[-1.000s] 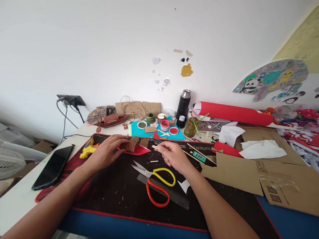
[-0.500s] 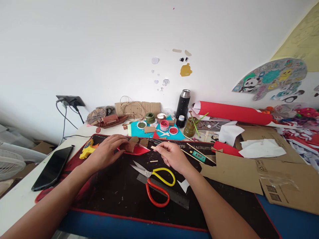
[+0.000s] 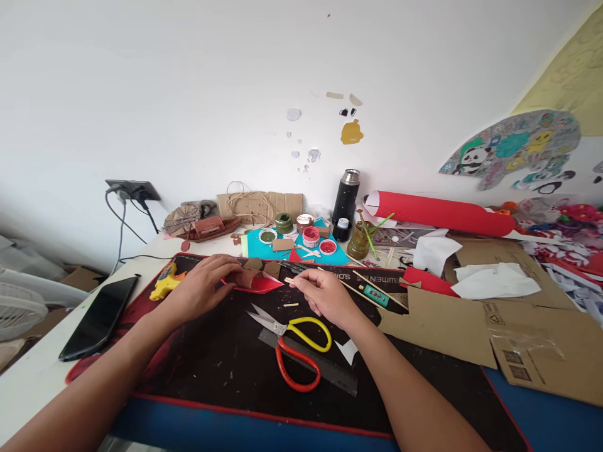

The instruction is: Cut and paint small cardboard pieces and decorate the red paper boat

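Note:
My left hand (image 3: 207, 285) curls round the left end of a small red boat-shaped piece (image 3: 266, 284) with a brown curved cover, thumb at the near side. Part of the boat is hidden by the fingers. To its right, my right hand (image 3: 325, 295) pinches short pale wooden stick pieces (image 3: 288, 280) between thumb and forefinger, just off the boat's pointed tip. One more short stick piece (image 3: 291, 305) lies on the dark mat (image 3: 211, 376) below. Scissors (image 3: 277, 328) with a yellow and a red handle lie partly spread over a ruler (image 3: 339, 376).
A yellow glue gun (image 3: 166, 282) and a phone (image 3: 100, 319) lie on the left. Behind stand paint jars (image 3: 311, 236), a brush jar (image 3: 360, 242) and a black flask (image 3: 346, 196). Cardboard (image 3: 443, 326) and a red roll (image 3: 438, 213) fill the right side.
Very little differs. The right hand and its stick pieces have shifted slightly; the left hand stays at the boat.

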The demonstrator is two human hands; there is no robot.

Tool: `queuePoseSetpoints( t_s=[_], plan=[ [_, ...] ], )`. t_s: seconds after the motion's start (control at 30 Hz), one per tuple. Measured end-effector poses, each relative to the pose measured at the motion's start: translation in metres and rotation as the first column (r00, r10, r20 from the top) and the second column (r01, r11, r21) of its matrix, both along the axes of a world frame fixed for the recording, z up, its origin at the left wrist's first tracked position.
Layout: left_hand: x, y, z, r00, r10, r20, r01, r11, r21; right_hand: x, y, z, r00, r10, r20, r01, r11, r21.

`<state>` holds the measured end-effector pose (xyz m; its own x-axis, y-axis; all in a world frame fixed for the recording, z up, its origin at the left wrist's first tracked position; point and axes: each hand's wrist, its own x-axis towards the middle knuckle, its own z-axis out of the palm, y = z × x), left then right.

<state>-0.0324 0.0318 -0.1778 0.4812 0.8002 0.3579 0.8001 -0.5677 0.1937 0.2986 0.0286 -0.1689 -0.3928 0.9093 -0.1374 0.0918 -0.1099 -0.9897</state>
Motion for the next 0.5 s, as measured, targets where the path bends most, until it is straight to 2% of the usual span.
queuePoseSetpoints(
  t_s=[0.5],
  plan=[
    [0.0009,0.0017,0.0034,1.000,-0.011,0.007,0.011,1.000,-0.025,-0.0002,0.0002,-0.0011,1.000,0.003,0.001,-0.003,1.000,0.002]
  ],
)
